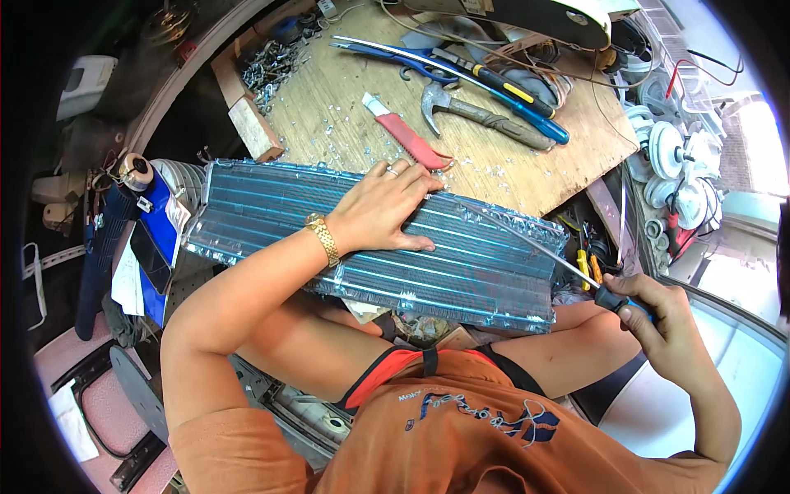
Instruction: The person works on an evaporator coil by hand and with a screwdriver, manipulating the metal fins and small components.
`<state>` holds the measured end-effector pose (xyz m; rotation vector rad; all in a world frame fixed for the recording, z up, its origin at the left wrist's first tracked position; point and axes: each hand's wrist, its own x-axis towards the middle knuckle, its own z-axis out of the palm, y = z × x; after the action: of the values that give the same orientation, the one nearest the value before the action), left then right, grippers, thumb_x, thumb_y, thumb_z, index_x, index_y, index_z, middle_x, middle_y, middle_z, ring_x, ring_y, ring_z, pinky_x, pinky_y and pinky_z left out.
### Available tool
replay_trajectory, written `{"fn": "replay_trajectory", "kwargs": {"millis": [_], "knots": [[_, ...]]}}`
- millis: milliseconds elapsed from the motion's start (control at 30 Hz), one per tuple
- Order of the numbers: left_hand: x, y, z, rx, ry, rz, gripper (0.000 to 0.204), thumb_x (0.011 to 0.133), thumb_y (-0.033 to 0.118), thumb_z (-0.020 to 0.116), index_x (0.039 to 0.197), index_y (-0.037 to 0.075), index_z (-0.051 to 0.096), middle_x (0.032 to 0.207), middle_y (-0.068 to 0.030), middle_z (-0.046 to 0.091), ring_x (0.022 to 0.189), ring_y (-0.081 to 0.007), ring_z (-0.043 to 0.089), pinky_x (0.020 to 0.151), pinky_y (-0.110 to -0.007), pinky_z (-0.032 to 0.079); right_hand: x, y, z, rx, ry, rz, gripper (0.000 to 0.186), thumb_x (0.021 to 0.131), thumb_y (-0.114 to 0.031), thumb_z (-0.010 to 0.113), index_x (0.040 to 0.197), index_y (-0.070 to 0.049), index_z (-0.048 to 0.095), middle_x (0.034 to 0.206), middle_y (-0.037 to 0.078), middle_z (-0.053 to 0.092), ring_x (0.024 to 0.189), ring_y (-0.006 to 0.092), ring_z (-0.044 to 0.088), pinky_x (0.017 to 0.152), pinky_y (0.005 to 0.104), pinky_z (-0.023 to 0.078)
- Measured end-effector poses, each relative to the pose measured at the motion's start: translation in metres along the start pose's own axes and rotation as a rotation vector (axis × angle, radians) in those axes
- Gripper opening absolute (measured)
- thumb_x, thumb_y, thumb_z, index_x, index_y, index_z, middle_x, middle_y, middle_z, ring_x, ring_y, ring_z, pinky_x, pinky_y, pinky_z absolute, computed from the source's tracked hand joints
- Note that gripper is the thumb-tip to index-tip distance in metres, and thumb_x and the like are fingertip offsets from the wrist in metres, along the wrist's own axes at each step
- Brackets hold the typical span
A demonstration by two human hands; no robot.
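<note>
Blue-grey finned panel (461, 267): left hand (385, 206), grip spread upon it; right hand (658, 311), grip closed around a screwdriver (609, 298) reaching over panel; red knife (413, 142) beyond panel.

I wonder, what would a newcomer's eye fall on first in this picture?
Probably the long finned metal panel at the centre, with the left hand resting on it. To the right, the right hand grips a screwdriver. Beyond the panel, a red-handled tool and a claw hammer lie on the wooden board.
</note>
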<state>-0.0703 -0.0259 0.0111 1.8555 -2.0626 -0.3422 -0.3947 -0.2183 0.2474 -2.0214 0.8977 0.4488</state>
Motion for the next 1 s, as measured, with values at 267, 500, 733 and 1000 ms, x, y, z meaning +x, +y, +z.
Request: {"fn": "replay_trajectory", "kwargs": {"millis": [267,500,733,1000], "knots": [[-0.001,-0.001,0.007,-0.029,-0.053,0.009,0.089,0.078,0.066,0.083,0.143,0.011,0.057,0.134,-0.0099,0.062,0.126,-0.0333,0.057,0.108,-0.049,0.042,0.018,-0.018,0.006,-0.141,-0.067,0.019,0.027,0.098,0.003,0.067,0.124,0.0,0.072,0.1,0.024,0.076,0.086,0.0357,0.077,0.077,0.0383,0.058],[0.001,0.002,0.001,-0.076,-0.047,-0.046,0.096,0.079,0.064,0.083,0.15,0.008,0.051,0.136,-0.0135,0.062,0.13,-0.0368,0.057,0.11,-0.052,0.041,0.006,-0.011,0.008,-0.155,-0.019,-0.143,0.027,0.098,0.002,0.067,0.124,0.001,0.071,0.111,0.022,0.078,0.086,0.0399,0.076,0.077,0.04,0.059],[-0.002,0.0,0.001,-0.097,-0.041,-0.067,0.095,0.082,0.059,0.082,0.155,0.009,0.047,0.139,-0.0165,0.061,0.133,-0.0388,0.055,0.112,-0.053,0.041,0.019,-0.023,0.004,-0.06,-0.067,0.021,0.027,0.097,0.004,0.068,0.124,0.003,0.071,0.11,0.021,0.079,0.08,0.0376,0.073,0.074,0.0366,0.056],[-0.002,0.001,0.007,-0.116,-0.03,-0.04,0.096,0.081,0.061,0.083,0.156,0.012,0.049,0.137,-0.0131,0.063,0.128,-0.0364,0.057,0.11,-0.05,0.041,0.024,-0.01,0.022,-0.18,-0.052,-0.154,0.032,0.094,0.005,0.069,0.126,0.003,0.069,0.112,0.021,0.079,0.105,0.0402,0.076,0.091,0.0416,0.06]]}}
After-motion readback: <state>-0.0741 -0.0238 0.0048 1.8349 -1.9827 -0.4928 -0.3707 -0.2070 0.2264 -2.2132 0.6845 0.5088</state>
